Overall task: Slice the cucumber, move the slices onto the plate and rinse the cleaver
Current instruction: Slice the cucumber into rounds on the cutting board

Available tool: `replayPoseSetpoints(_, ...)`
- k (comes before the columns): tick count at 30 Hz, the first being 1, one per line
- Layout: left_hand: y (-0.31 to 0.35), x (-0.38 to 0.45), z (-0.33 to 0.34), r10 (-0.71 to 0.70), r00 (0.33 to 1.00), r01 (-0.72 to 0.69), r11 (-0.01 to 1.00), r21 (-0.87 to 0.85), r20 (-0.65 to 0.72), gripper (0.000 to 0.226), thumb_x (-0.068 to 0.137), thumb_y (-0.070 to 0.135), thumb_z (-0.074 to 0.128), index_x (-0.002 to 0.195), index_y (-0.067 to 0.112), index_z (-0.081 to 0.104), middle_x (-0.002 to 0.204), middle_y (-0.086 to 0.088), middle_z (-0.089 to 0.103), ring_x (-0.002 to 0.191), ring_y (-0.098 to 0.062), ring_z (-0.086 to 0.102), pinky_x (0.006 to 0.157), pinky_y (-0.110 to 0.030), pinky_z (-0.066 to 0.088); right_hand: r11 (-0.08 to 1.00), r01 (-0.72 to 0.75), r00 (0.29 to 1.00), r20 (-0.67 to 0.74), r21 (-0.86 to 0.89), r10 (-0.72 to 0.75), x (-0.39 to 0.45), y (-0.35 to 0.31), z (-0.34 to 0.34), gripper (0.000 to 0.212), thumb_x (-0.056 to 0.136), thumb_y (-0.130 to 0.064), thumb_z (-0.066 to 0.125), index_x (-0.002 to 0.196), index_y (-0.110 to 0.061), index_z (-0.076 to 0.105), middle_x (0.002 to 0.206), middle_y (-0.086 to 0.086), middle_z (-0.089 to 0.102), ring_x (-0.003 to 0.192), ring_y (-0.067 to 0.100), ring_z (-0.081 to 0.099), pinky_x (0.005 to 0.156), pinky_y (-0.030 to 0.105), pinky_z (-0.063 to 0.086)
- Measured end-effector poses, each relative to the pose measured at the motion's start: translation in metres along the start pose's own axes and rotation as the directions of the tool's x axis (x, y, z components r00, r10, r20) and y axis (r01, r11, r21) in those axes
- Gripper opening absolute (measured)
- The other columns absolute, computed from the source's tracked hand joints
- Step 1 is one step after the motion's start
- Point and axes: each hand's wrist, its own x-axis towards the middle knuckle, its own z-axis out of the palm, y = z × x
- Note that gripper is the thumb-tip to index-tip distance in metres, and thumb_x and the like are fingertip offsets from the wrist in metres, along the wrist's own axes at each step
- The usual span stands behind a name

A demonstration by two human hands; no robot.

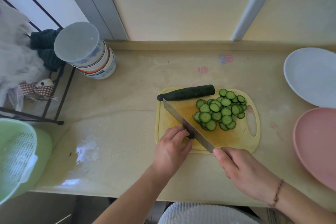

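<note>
Slicing partway: slices (220, 112) heaped on cutting board (234, 138), half cucumber (187, 92) uncut at its far edge, left hand (172, 143) pinching last stub, right hand (243, 167) gripping cleaver (185, 122); plate (311, 74) bare, rinse pending.

A cutting board (207, 143) lay on the worktop (127, 114), right of centre. A whole cucumber (185, 92) lay along the board's far edge, with the slices (220, 112) heaped on the board in front of it, toward the right. A cleaver (187, 125) crossed the board diagonally, left of the slices. Two plates sat right of the board, one plate (312, 74) behind the other plate (318, 143). Stacked bowls (87, 51) stood at the far left, a rack (54, 96) left of them, a colander (18, 156) nearer.
</note>
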Motion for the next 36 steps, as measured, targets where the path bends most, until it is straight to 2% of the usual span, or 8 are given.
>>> replayPoseSetpoints(9,-0.001,0.001,-0.001,0.020,1.000,-0.020,1.000,0.009,0.000,0.018,0.084,0.023,0.067,0.089,0.007,0.075,0.097,-0.002,0.071,0.089,-0.016,0.066,0.079,-0.024,0.055,0.999,0.000,0.999,0.044,-0.040,0.001,0.013,0.005,0.007,0.058,0.086,-0.065,0.020,0.064,-0.017,0.044,0.054,-0.003,0.044,0.048,0.007,0.039,0.054,0.035,0.042)
replayPoseSetpoints(13,0.001,0.001,0.000,0.019,1.000,-0.019,1.000,0.007,-0.008,0.014,0.077,0.013,0.079,0.089,0.007,0.074,0.097,-0.003,0.071,0.088,-0.015,0.066,0.078,-0.023,0.055,0.994,0.029,0.998,0.065,-0.103,-0.022,0.026,0.008,0.014,0.059,0.087,-0.064,0.016,0.068,-0.018,0.047,0.056,-0.003,0.048,0.051,0.010,0.043,0.057,0.035,0.043)
replayPoseSetpoints(20,0.001,-0.002,-0.001,0.007,1.000,-0.007,1.000,0.014,-0.011,0.018,0.087,0.024,0.068,0.092,0.007,0.074,0.097,-0.003,0.067,0.084,-0.017,0.065,0.070,-0.026,0.057,0.995,0.024,1.000,0.014,-0.093,-0.023,0.032,0.016,0.006,0.059,0.086,-0.065,0.018,0.065,-0.017,0.046,0.057,0.000,0.050,0.052,0.013,0.046,0.055,0.031,0.041)
replayPoseSetpoints(27,0.001,-0.001,-0.001,-0.005,1.000,0.005,1.000,0.014,-0.029,0.017,0.086,0.024,0.067,0.087,0.008,0.073,0.094,-0.002,0.069,0.083,-0.018,0.066,0.071,-0.029,0.057,0.999,0.035,0.998,0.056,-0.004,-0.035,0.012,0.004,-0.002,0.056,0.086,-0.063,0.025,0.064,-0.015,0.044,0.052,-0.005,0.040,0.046,0.007,0.034,0.050,0.029,0.034)
replayPoseSetpoints(31,0.001,-0.002,-0.001,-0.008,0.999,0.008,1.000,0.001,-0.032,0.017,0.086,0.023,0.067,0.087,0.008,0.074,0.096,-0.001,0.070,0.084,-0.018,0.067,0.072,-0.031,0.057,0.999,0.035,0.998,0.047,-0.018,-0.034,0.007,-0.001,-0.004,0.057,0.086,-0.064,0.025,0.064,-0.016,0.044,0.052,-0.004,0.043,0.047,0.008,0.037,0.052,0.037,0.039)
replayPoseSetpoints(36,0.001,0.000,-0.001,0.010,0.999,-0.011,1.000,-0.011,-0.041,0.014,0.085,0.021,0.068,0.087,0.008,0.074,0.095,-0.001,0.070,0.085,-0.018,0.067,0.073,-0.030,0.058,0.998,0.036,0.998,0.050,-0.061,-0.033,0.009,0.000,0.000,0.057,0.088,-0.063,0.023,0.065,-0.016,0.046,0.054,-0.002,0.047,0.046,0.007,0.039,0.052,0.034,0.041)
